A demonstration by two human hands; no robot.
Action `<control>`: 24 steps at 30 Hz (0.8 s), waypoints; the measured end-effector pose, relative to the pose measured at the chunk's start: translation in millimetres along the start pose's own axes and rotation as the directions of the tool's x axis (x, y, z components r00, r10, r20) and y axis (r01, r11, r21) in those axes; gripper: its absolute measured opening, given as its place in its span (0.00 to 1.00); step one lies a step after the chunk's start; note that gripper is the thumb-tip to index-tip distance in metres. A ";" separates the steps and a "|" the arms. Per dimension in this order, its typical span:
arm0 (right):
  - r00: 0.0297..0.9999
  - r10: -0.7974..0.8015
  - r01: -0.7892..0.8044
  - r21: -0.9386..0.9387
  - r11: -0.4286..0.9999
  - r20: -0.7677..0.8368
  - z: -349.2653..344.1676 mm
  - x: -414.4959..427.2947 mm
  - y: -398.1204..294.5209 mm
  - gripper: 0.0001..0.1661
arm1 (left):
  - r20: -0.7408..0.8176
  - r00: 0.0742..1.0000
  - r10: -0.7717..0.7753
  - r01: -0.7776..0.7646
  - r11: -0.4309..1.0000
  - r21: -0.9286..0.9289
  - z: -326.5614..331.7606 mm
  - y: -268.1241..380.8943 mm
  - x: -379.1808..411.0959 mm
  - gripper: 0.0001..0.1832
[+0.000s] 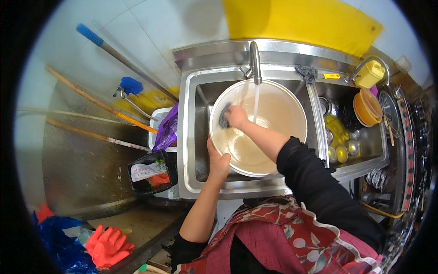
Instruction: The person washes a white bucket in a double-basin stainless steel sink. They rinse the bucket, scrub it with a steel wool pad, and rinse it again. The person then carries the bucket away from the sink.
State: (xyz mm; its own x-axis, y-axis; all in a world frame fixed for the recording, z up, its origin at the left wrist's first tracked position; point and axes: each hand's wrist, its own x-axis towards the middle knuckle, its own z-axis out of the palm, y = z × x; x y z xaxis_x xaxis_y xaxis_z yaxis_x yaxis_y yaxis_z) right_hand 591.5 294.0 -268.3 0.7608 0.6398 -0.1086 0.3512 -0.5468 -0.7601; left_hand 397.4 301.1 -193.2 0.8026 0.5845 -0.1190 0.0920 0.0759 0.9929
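A large white round tub (273, 150) sits in the left basin of a stainless steel sink (186, 137), with cloudy water inside. From the faucet (254, 63) above, a stream of water runs into it. My right hand (236, 116) presses a grey scouring pad (224, 117) against the tub's inner wall on the left side. The pad is partly hidden under my fingers. Lower down, my left hand (219, 161) grips the tub's rim at the lower left, thumb over the edge.
Another scouring pad (308, 73) and a yellow-handled tool (330, 76) lie behind the divider. The right basin holds metal bowls (342, 153) and an orange container (366, 108). Left of the sink stand a black bin (150, 174) and long poles (126, 65). Orange-red rubber gloves (107, 246) lie lower left.
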 end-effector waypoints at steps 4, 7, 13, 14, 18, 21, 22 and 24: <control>0.741 -0.401 0.521 -0.084 0.849 0.539 -6.2 -75.2 -23.0 0.12 | -0.048 0.989 -0.137 0.131 0.985 -0.113 -2.4 19.1 -3.5 0.43; 0.784 -0.384 0.476 -0.076 0.876 0.488 -22.5 -60.0 -35.5 0.13 | -0.022 1.000 -0.004 0.006 0.997 0.071 -3.6 5.4 2.4 0.43; 0.966 0.229 -0.188 0.290 0.938 -0.116 -24.4 37.1 7.9 0.15 | -0.116 0.988 -0.097 0.102 0.994 0.043 26.1 19.3 -0.4 0.43; 0.998 0.056 -0.057 0.132 0.990 0.017 -21.2 34.4 5.9 0.14 | -0.149 0.985 -0.086 0.094 0.994 0.048 26.3 11.0 0.9 0.43; 0.641 -0.264 0.483 -0.112 0.868 0.721 -43.1 -74.0 -54.1 0.17 | -0.233 0.952 -0.196 0.179 0.980 -0.091 12.2 -1.8 -4.1 0.40; 0.329 -0.149 0.676 -0.123 0.726 0.932 -98.6 -116.1 -57.3 0.18 | -0.400 0.855 -0.331 0.275 0.942 -0.193 -11.1 15.6 14.5 0.38; 0.383 -0.126 0.660 -0.176 0.730 0.915 -109.6 -125.1 -50.7 0.18 | -0.410 0.888 -0.210 0.207 0.977 -0.051 -16.3 18.5 26.7 0.39; 0.481 -0.082 0.631 -0.279 0.724 0.873 -127.1 -138.2 -40.3 0.17 | -0.300 0.953 -0.040 0.113 0.967 0.230 -29.9 14.6 52.3 0.39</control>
State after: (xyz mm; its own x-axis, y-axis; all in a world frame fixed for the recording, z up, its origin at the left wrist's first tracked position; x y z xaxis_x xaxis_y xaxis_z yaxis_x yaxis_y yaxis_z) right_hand 541.6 159.0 -141.2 -0.1394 0.8241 -0.5490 0.8868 -0.1427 -0.4395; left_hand 423.1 356.9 -185.2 0.5844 0.7965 -0.1553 0.3147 -0.0461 0.9481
